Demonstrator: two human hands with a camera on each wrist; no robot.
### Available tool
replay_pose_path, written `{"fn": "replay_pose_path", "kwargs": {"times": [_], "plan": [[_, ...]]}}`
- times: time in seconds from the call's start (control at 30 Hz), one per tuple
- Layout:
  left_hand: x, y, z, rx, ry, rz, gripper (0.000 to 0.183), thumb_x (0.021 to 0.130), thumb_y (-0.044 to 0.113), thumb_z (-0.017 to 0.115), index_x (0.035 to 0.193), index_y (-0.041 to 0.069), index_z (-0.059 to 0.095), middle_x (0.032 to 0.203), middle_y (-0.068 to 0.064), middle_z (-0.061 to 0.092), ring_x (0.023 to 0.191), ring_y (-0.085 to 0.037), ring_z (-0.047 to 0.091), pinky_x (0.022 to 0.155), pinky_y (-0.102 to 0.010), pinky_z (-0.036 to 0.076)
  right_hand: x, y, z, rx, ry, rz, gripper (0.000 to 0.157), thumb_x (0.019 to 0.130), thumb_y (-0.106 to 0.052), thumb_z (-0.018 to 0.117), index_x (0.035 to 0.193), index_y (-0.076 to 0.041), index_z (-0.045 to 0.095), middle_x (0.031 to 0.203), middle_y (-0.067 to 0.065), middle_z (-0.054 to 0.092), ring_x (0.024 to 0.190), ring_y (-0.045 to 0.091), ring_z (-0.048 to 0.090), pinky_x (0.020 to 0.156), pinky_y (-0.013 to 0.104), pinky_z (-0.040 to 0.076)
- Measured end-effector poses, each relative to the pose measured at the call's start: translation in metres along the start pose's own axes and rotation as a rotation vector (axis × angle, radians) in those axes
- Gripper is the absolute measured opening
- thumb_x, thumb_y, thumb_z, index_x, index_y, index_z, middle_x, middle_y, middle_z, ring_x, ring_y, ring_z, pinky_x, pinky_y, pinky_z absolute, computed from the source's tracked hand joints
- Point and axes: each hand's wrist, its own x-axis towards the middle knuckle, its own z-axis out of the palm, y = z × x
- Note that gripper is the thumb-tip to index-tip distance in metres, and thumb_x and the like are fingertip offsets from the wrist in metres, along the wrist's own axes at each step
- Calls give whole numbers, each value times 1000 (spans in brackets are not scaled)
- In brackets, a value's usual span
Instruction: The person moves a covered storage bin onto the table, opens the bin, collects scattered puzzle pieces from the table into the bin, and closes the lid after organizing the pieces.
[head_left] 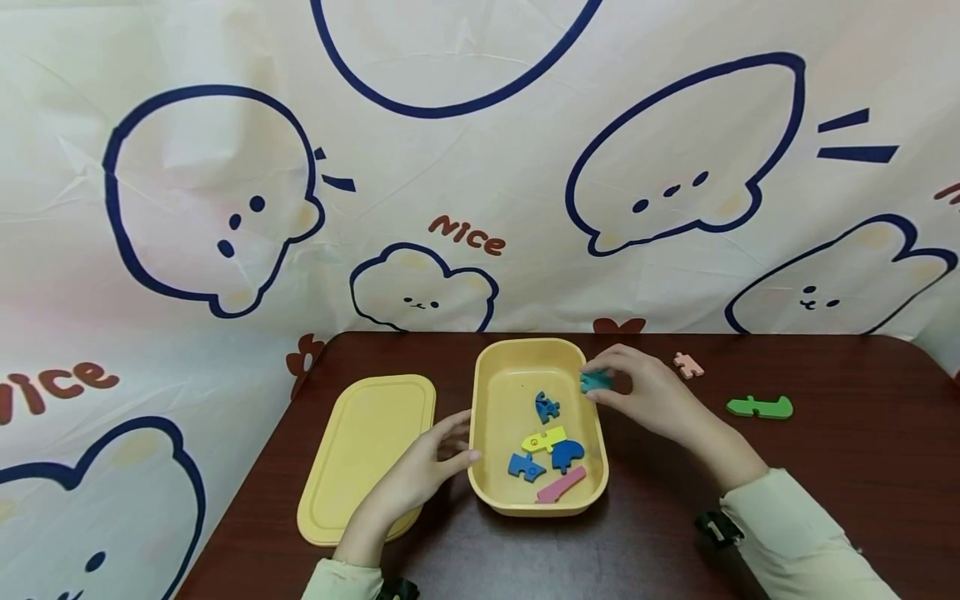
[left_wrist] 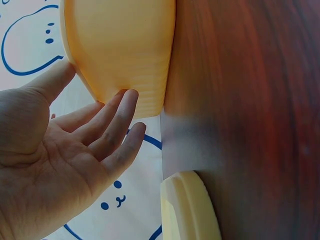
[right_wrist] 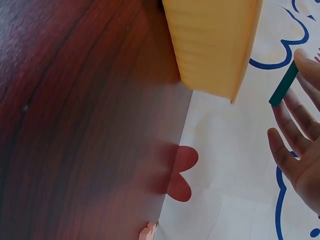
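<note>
A teal puzzle piece (head_left: 596, 381) is pinched between the thumb and fingers of my right hand (head_left: 647, 387), above the right rim of a yellow box (head_left: 487, 383). The right wrist view shows this teal piece (right_wrist: 283, 82) edge-on. My left hand (head_left: 435, 462) is at the box's left side, its thumb at the rim and fingertips against the outer wall (left_wrist: 120, 55), fingers loosely bent. Inside the box lie a dark blue piece (head_left: 547, 407), a yellow piece (head_left: 542, 440), a rounded blue piece (head_left: 567, 455), a lighter blue piece (head_left: 527, 467) and a pink piece (head_left: 561, 485).
A yellow lid (head_left: 367, 450) lies flat left of the box, partly behind my left forearm. On the right of the dark brown table (head_left: 660, 517) are a light pink puzzle piece (head_left: 687, 365) and a green piece (head_left: 760, 407). A cartoon-printed cloth (head_left: 540, 183) hangs behind.
</note>
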Motion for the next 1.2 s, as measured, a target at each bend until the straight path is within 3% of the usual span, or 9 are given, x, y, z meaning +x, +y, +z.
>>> {"fn": "replay_pose_path", "kwargs": {"times": [0.6, 1.2], "plan": [[0, 0, 0, -1, 3, 4, 56, 98, 11, 64, 148, -2, 41, 135, -22, 56, 115, -33, 59, 92, -45, 49, 12, -4, 14, 11, -35, 7, 30, 85, -14, 80, 114, -8, 73, 104, 1, 65, 90, 17, 57, 83, 39, 53], [-1, 0, 0, -15, 3, 8, 57, 98, 12, 64, 148, -2, 40, 135, -22, 56, 114, -33, 59, 92, -45, 49, 24, -4, 24, 30, -87, 44, 30, 88, -19, 77, 116, -10, 72, 104, -1, 64, 92, 20, 55, 82, 46, 52]]}}
